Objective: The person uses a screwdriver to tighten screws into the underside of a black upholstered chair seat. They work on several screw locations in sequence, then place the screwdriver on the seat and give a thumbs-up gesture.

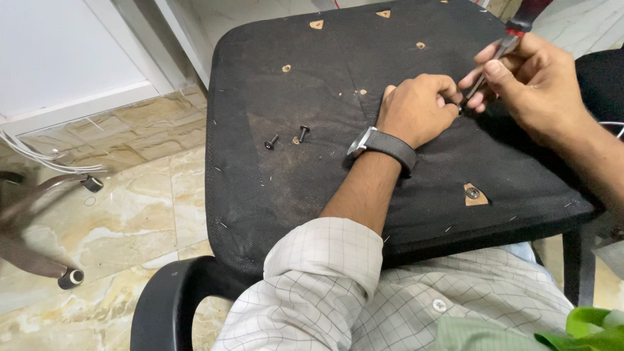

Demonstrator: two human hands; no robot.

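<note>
An upturned black chair seat (312, 58) lies in front of me, its fabric-covered underside facing up. My left hand (416, 107), with a dark wristwatch (383, 146) on the wrist, is closed on something small at the tip of a screwdriver; what it pinches is hidden by the fingers. My right hand (533, 81) grips that screwdriver (504, 45), which has a dark red handle and a metal shaft angled down to the seat. Two loose black bolts (272, 141) (303, 132) lie on the seat to the left of my left hand.
Another bolt (473, 193) sits in a bare wooden patch near the seat's front right. A black armrest (169, 299) curves at the bottom left. A chair base with castors (70, 278) lies on the marble floor at left. White cables (26, 153) run along the wall.
</note>
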